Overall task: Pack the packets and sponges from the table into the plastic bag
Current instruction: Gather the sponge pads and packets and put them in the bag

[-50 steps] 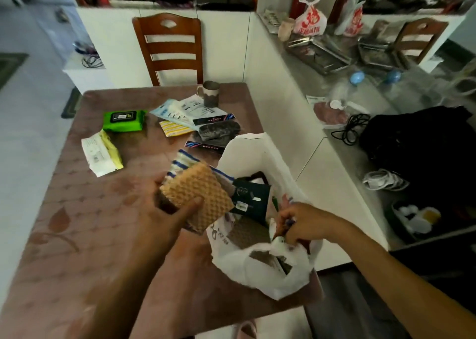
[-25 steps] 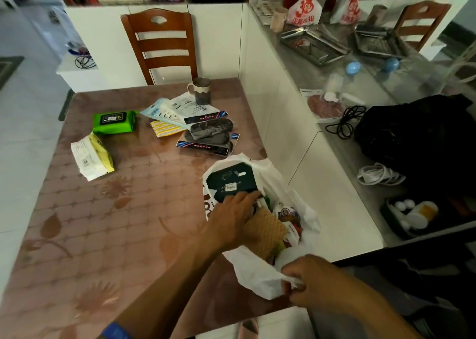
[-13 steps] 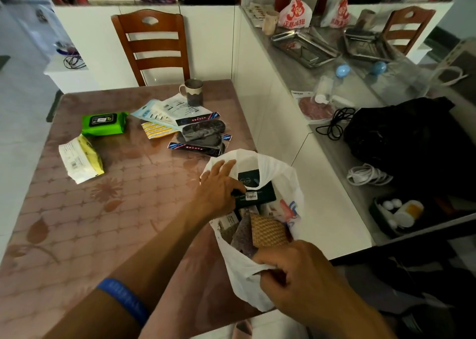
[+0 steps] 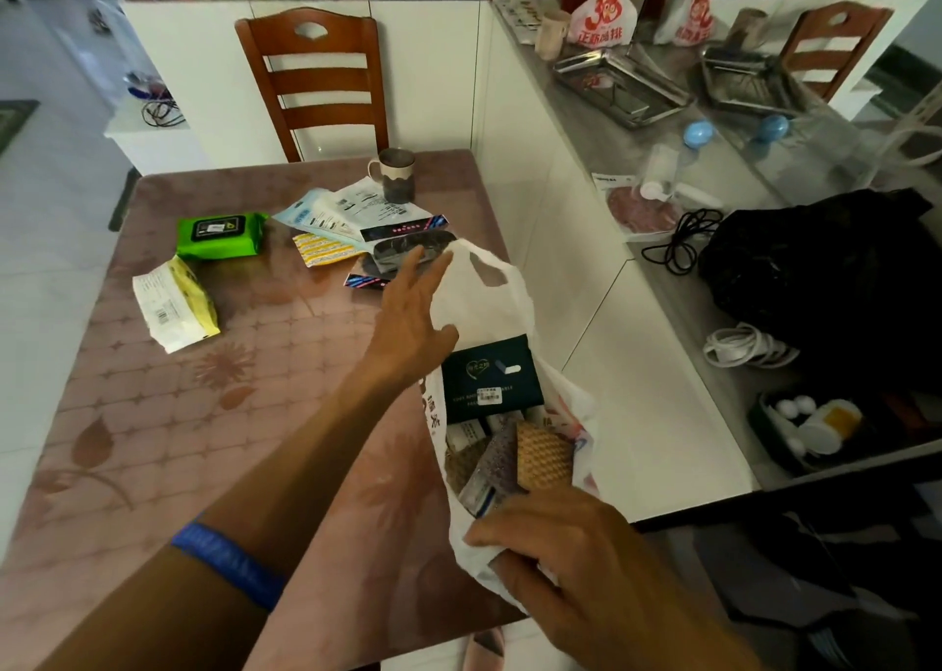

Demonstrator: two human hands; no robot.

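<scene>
pinkish-brown and patterned with leaves, the table [image 4: 204,415] sits against a white cabinet run, with a wooden chair [image 4: 316,78] pushed in at its far side. at the table's right edge a white plastic bag [image 4: 489,303] gapes wide. inside it a dark green packet [image 4: 489,379] lies on top toward the far side, and nearer the mouth a tan waffle-textured sponge [image 4: 543,453] stands on edge just beside a greyish sponge [image 4: 497,459], with small boxes tucked between them and the packet.

the right hand [image 4: 566,548] is clenched on the near rim of the bag, pinching the plastic between thumb and fingers. the left hand [image 4: 413,313] is released, fingers spread and empty, stretched out past the bag's far flap toward a loose pile of packets [image 4: 357,226]; whether its fingertips touch the dark pouch there i cannot tell. a blue band [image 4: 229,563] circles the left forearm.

that pile holds pale blue and white packets, a yellow striped one [image 4: 321,251] and dark pouches with coloured edges, all overlapping, with a mug [image 4: 395,173] standing just behind them. well to the left lie a bright green packet [image 4: 219,234] and, nearer, a white and yellow packet [image 4: 173,306], apart from each other and from the bag.
</scene>
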